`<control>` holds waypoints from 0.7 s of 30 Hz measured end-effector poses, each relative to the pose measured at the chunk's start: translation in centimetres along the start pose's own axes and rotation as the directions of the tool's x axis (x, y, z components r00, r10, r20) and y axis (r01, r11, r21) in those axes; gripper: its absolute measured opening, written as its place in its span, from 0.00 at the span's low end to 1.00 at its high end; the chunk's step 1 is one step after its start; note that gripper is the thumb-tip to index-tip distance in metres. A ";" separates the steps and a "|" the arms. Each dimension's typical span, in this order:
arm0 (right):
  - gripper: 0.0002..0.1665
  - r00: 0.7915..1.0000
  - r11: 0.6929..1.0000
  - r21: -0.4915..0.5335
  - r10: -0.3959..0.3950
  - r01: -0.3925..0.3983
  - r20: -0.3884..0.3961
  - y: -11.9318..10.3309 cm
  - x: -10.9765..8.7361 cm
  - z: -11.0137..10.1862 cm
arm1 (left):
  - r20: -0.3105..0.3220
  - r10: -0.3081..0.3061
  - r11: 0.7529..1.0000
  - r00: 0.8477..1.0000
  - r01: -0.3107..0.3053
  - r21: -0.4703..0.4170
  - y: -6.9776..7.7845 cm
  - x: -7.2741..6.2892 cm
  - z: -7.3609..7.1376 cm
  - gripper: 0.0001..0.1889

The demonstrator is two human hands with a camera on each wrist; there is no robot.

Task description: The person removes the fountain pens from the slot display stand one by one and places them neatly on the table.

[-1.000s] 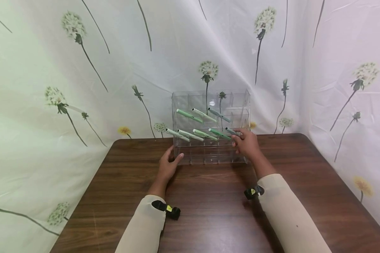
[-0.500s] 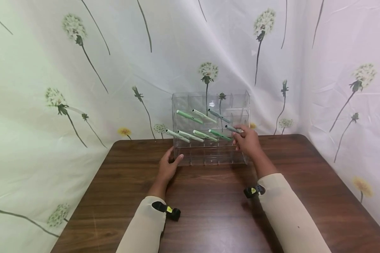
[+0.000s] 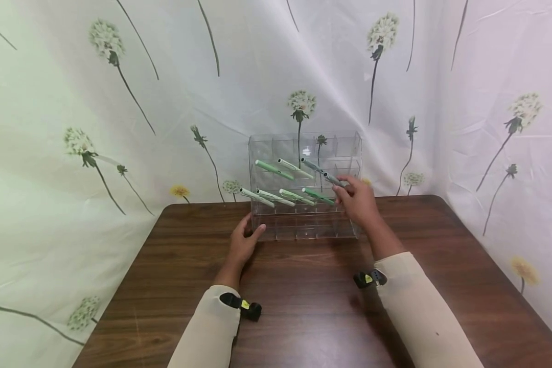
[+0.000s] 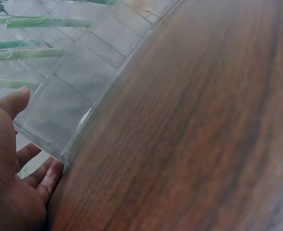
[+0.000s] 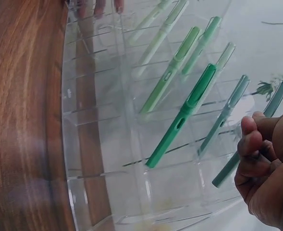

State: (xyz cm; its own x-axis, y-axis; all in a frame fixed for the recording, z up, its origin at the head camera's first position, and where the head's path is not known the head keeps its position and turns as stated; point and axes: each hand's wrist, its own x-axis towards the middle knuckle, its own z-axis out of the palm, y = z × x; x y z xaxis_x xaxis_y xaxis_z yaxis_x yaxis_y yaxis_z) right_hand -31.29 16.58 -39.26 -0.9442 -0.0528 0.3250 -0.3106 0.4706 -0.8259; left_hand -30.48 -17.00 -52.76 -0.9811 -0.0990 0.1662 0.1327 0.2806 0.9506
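A clear acrylic rack (image 3: pixel 313 225) with divided compartments stands at the back of the table. My right hand (image 3: pixel 358 204) pinches a grey-green capped pen (image 5: pixel 226 171) between thumb and fingers, in front of the rack's right part. In the head view, its cap end overlaps another grey-green pen (image 3: pixel 314 164) in the upper row. A dark green pen (image 5: pixel 182 118) lies slanted in the lower row, left of that hand. My left hand (image 3: pixel 243 245) holds the rack's lower left side, thumb (image 4: pixel 18 102) in front and fingers (image 4: pixel 52 175) around the corner.
Several pale and mid-green pens, such as a light green pen (image 3: pixel 297 197), lean in the rack's two middle rows. A flower-printed cloth (image 3: pixel 165 102) hangs close behind. The brown wooden table (image 3: pixel 294 306) extends toward me.
My right hand has lifted the grey-green pen from the lower row's right end, moving it up and slightly left. The left hand has stayed on the rack.
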 end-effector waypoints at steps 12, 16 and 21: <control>0.16 0.985 0.986 -0.076 -0.153 0.148 -0.075 -2.1 -1.4 -0.6 | -0.007 0.012 1.000 1.000 -0.012 0.011 -0.1 0.1 0.0 0.36; 0.15 0.971 0.974 -0.096 -0.213 0.203 -0.105 -2.3 -2.1 -0.4 | -0.002 0.006 1.000 1.000 -0.006 0.008 -0.1 0.1 -0.1 0.36; 0.14 0.966 0.969 -0.113 -0.233 0.221 -0.110 -2.6 -3.1 -0.1 | 0.004 0.013 1.000 1.000 -0.013 0.008 0.0 0.0 -0.1 0.37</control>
State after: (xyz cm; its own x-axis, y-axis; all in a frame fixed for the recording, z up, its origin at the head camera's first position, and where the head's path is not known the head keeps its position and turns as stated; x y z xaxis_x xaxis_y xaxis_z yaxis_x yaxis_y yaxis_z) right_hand -27.57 15.57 -38.07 -0.8279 -0.0637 0.5573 -0.4971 0.5433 -0.6765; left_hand -30.46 -17.10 -52.75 -0.9799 -0.0914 0.1776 0.1445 0.2895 0.9462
